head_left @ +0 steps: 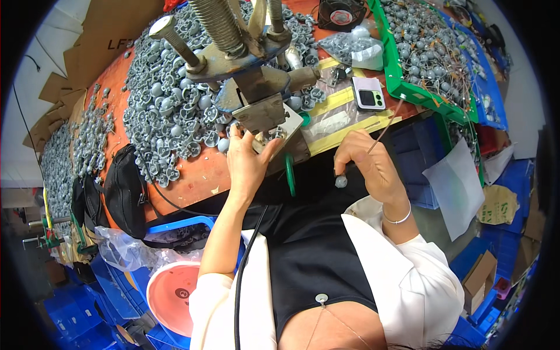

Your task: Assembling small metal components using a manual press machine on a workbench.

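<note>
A metal bench press [251, 87] with thick threaded rods stands at the table's front edge. My left hand [248, 160] reaches under its head, thumb and fingers spread apart at the metal fixture [289, 125]; whatever lies under the fingertips is partly hidden. To the right, my right hand [370, 163] is closed in a pinch, holding a wired grey ball-shaped part [341, 181]. The ball hangs below the fingertips, and a thin brown wire [388, 127] sticks up past the hand. A green ring-shaped handle [290, 175] hangs below the fixture, between my hands.
Loose grey plastic parts [166, 111] are heaped left of and behind the press. A green crate [396, 84] of wired balls stands at the far right, near a phone [368, 93] and a black fan [341, 14]. A pink basin [175, 294] and black bag [125, 192] are at left.
</note>
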A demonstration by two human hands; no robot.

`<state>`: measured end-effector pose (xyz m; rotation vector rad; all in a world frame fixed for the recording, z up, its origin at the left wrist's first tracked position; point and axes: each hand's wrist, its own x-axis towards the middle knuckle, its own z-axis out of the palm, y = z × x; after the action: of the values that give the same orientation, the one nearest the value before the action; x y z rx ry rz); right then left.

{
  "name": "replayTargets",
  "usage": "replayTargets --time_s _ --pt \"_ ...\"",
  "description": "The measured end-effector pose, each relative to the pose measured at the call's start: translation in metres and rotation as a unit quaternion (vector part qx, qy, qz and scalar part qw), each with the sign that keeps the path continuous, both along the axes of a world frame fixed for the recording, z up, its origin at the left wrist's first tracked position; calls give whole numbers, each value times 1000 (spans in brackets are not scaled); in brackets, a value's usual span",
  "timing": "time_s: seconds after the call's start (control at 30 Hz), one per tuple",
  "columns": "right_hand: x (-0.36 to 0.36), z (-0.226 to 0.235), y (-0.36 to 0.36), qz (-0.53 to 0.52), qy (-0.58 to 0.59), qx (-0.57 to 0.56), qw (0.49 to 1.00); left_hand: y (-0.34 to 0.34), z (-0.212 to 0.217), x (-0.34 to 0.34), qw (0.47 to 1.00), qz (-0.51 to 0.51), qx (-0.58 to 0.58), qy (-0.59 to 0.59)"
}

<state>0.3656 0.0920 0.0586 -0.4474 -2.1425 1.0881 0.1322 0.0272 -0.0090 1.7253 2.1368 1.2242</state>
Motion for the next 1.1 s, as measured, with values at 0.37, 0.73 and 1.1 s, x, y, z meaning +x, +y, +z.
replayTargets --time_s 0.37,0.73,1.1 --pt "-21 -2 -23 -49 103 -173 978 -28 16 -25 994 43 82 65" --pt "-24 -7 -26 -19 13 -160 987 -77 -32 -156 902 241 -159 322" --pt "-47 -29 -25 -55 0 -70 996 -46 -10 -75 901 39 93 -423"
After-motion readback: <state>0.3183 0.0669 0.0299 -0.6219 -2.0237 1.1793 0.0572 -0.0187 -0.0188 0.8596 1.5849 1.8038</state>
